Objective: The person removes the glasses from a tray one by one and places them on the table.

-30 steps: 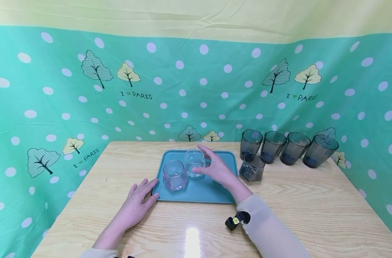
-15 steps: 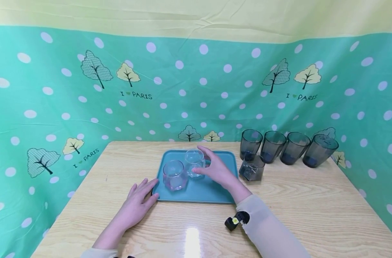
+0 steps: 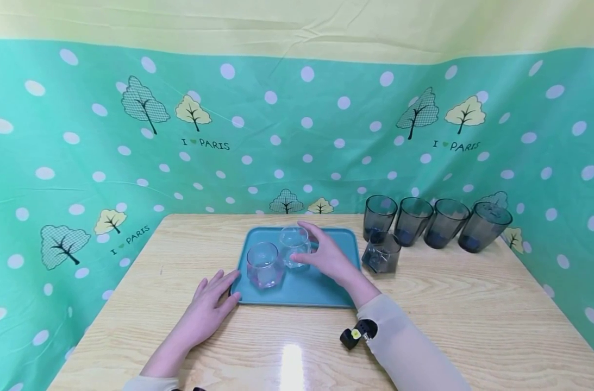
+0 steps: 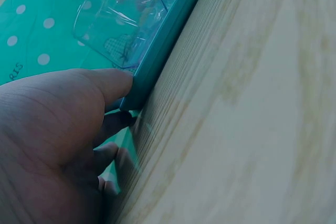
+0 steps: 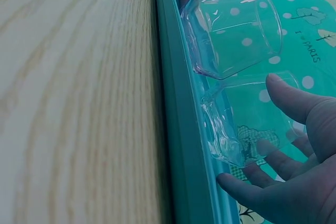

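Note:
On the blue tray (image 3: 321,290) stand two clear glasses, side by side. My right hand (image 3: 328,258) holds the right-hand clear glass (image 3: 288,255), thumb on the near side and fingers behind it; the right wrist view shows those fingers around the clear glass (image 5: 247,124). The other clear glass (image 3: 264,266), pinkish at its base, stands to its left, nearer the tray's left end. My left hand (image 3: 211,304) rests at the tray's left edge with its fingers spread; in the left wrist view the thumb (image 4: 113,82) touches the tray's rim (image 4: 157,56).
Right of the tray stands a short dark glass (image 3: 382,255). Behind it, several tall dark glasses (image 3: 414,222) stand in a row along the back right of the wooden table (image 3: 179,260). A polka-dot curtain (image 3: 287,125) hangs behind the table.

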The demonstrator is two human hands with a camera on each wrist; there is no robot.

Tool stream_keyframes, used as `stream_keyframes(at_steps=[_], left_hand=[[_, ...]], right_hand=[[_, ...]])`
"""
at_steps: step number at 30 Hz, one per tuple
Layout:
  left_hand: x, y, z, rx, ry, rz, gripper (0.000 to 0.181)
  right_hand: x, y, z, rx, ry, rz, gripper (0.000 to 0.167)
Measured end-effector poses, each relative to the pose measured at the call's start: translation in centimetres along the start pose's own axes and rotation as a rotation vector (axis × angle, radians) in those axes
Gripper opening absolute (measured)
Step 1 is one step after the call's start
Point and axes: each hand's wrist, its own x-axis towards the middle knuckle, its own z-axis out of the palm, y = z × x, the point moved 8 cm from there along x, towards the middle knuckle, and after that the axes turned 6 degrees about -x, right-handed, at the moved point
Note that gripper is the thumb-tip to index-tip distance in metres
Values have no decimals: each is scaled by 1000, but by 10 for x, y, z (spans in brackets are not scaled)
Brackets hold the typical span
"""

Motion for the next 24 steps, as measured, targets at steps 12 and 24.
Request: stream_keyframes(at_steps=[12,24], left_hand=[[0,-1,-1,1,-2,-3,54],[1,-5,2,3,-8,-16,55]], right_hand=[[1,-1,0,10,6,-14,85],[0,-1,-1,10,28,-6,80]])
